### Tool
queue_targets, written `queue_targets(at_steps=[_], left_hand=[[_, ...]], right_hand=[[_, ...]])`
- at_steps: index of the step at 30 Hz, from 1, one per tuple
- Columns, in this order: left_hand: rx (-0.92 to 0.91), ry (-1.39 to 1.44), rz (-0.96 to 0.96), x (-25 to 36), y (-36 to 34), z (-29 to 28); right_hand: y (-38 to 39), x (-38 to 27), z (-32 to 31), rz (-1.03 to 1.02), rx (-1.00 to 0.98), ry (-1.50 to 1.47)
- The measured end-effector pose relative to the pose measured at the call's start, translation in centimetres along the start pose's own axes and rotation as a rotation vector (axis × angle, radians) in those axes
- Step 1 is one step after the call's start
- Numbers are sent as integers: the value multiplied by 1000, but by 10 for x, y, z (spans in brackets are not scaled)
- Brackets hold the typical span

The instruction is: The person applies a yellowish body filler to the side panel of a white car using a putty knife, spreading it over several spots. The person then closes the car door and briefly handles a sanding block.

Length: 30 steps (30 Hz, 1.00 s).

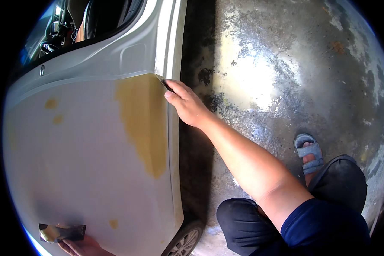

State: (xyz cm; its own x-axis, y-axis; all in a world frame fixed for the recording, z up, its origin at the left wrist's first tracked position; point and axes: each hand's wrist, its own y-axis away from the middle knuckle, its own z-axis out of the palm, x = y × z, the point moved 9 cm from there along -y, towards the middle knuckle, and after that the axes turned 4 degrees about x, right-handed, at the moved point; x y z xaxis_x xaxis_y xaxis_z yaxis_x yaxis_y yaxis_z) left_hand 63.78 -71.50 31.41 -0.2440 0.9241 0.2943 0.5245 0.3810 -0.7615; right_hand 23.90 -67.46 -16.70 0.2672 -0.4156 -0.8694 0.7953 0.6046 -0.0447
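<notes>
My right hand (187,101) is at the door's edge, fingers closed around a thin, dark flat blade (163,83) that looks like a putty spreader. The blade meets the upper corner of a large tan filler patch (143,115) on the grey car door (81,158). At the lower left, my left hand (79,246) grips a dark rectangular plate (74,232) by its edge. A smear of yellowish putty (51,233) lies on that plate. The left fingers are partly cut off by the frame's lower edge.
Smaller tan spots (51,103) dot the door panel. Above it is the car's open door frame or window (111,17). A wheel (185,243) sits at the bottom. Stained concrete floor (264,85) stretches to the right, with my sandalled foot (309,153) on it.
</notes>
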Motion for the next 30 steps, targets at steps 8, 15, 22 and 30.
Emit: queue_targets(at_steps=[8,15,22,30], left_hand=[[225,82,-176,5,2,15],[292,188,-294,4,4,23],[90,-28,-100,1,0,-4],[81,-93,-82,-2,-1,-7]], right_hand=[[1,-7,5,-53,24,208],[-7,-11,-9,-46,35,194],[4,-19,-2,-124,36,277],[-8,-36,0,-102,61,268]])
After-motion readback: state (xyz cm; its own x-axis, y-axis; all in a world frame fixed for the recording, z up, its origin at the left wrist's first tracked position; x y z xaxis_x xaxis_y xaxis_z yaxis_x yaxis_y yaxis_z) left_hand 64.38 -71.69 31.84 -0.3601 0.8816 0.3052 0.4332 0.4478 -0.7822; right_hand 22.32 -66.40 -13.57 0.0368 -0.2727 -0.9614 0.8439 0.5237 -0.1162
